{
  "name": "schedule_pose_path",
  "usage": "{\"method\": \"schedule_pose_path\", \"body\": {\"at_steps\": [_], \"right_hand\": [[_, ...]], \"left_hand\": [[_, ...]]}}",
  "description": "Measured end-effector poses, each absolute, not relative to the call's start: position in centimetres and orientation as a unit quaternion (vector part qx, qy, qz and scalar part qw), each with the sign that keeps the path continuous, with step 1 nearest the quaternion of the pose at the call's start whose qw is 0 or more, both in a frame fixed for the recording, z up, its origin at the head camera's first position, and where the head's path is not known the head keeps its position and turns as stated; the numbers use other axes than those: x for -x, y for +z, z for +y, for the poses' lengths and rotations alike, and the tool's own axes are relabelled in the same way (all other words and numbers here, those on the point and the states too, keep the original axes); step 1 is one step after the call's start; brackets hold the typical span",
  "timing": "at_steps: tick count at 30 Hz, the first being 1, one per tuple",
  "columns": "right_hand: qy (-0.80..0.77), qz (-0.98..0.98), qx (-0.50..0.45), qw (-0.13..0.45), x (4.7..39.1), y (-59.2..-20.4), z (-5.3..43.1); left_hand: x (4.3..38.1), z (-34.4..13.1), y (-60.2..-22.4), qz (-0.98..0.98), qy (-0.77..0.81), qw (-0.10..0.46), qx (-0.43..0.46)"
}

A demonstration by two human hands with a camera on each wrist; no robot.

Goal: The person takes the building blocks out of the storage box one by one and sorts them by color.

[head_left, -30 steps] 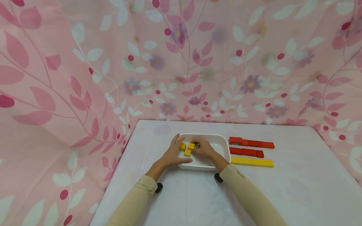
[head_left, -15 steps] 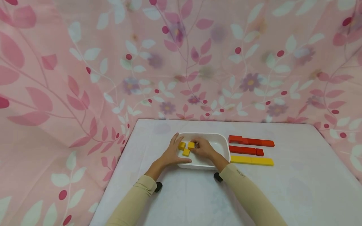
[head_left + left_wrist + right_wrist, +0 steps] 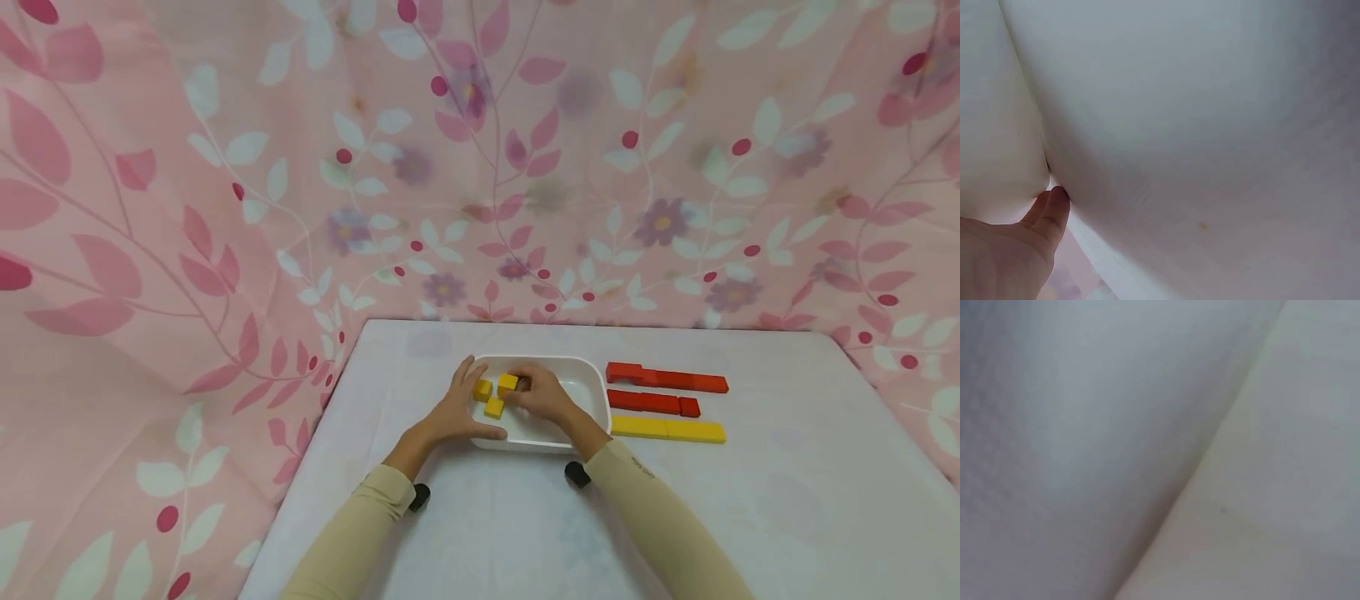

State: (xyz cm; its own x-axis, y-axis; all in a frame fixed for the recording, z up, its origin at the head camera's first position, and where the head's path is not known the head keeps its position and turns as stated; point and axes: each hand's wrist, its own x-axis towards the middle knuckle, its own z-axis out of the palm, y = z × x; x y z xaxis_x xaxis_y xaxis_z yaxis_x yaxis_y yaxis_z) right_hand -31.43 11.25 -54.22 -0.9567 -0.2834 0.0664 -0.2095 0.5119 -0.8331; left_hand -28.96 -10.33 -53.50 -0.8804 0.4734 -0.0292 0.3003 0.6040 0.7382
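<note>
A white tray point(image 3: 558, 443) lies on the table in the head view. Around its left end my left hand point(image 3: 450, 415) is spread, the thumb along the near rim and the fingers by the far left corner. My right hand point(image 3: 542, 393) reaches into the tray and pinches a yellow cube point(image 3: 507, 383) with thumb and fingertips. Two more cubes sit close by: one yellow cube point(image 3: 483, 390) near the left wall, another yellow cube point(image 3: 493, 408) nearer the front. Bent fingers of the left hand point(image 3: 1016, 250) show low in the left wrist view. Only blurred pale surfaces fill the right wrist view.
Right of the tray run a far red row point(image 3: 678, 380), a middle red row point(image 3: 652, 402) and a yellow row point(image 3: 667, 429) of blocks. A raised red block point(image 3: 624, 372) tops the far row's left end. Floral cloth point(image 3: 525, 208) hangs behind the table.
The yellow cube in the right hand's fingertips has tilted or risen slightly, and more of its front face shows. The left hand keeps its place on the tray.
</note>
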Motion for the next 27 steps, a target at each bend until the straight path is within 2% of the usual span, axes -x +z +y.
{"method": "schedule_pose_path", "body": {"at_steps": [5, 14, 27], "right_hand": [[-0.497, 0.854, 0.152, 0.02, 31.0, -53.8, 11.6], [-0.464, 0.873, 0.145, 0.035, 29.8, -54.1, 12.5], [-0.414, 0.888, 0.199, 0.016, 27.8, -50.1, 15.6]], "left_hand": [[29.0, -10.0, -53.6, 0.884, 0.394, 0.11, -0.227], [28.6, -9.6, -54.2, 0.888, 0.385, 0.12, -0.22], [29.0, -10.0, -54.0, 0.899, 0.375, 0.106, -0.199]]}}
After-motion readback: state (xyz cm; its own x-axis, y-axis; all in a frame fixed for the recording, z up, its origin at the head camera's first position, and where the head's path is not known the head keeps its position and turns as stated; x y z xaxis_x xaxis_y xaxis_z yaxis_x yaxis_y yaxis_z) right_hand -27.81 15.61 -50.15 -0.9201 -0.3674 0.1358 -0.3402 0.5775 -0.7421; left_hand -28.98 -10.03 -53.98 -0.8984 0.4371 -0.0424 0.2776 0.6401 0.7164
